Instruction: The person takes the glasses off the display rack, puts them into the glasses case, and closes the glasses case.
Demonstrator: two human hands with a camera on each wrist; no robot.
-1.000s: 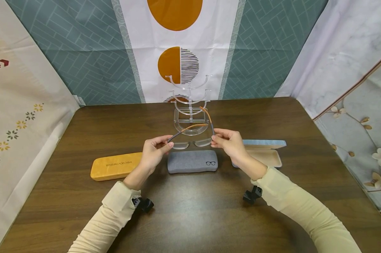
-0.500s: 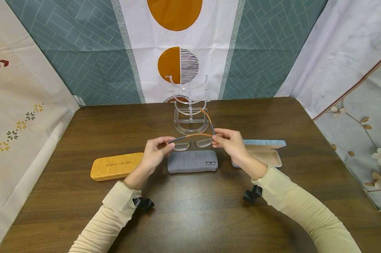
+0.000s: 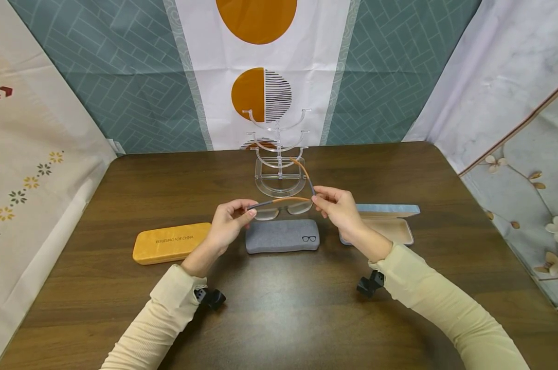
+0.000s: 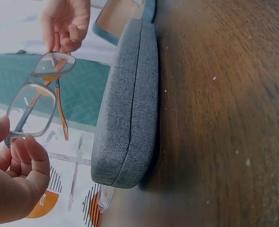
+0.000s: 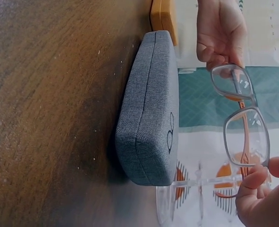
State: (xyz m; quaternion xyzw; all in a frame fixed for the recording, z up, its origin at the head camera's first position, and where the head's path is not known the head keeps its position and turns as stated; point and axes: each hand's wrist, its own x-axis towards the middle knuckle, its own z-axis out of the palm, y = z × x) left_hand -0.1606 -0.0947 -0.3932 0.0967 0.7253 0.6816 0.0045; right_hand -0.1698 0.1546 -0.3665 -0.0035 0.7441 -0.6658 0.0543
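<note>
A pair of eyeglasses (image 3: pixel 290 198) with grey rims and orange-tipped temples is held up just behind the grey case. My left hand (image 3: pixel 232 216) pinches its left end between thumb and fingers. At the opposite end, my right hand (image 3: pixel 338 208) pinches the frame close to the hinge. The left temple lies across above the lenses, while the right one points back toward the stand. Both lenses of the eyeglasses (image 4: pixel 33 109) show in the left wrist view. Directly in front lies a shut grey glasses case (image 3: pixel 279 236) with a small glasses print.
Left of the grey case lies a yellow glasses case (image 3: pixel 167 245) with lettering. A light-blue case (image 3: pixel 385 207) with a cream inside stands open behind my right forearm. Behind the eyeglasses rises a clear tiered display stand (image 3: pixel 280 164) on the brown table (image 3: pixel 279 318).
The eyeglasses' left temple has swung inward and down, closer to the lenses. The lenses sit slightly lower and further right. Both hands keep their hold and have barely moved.
</note>
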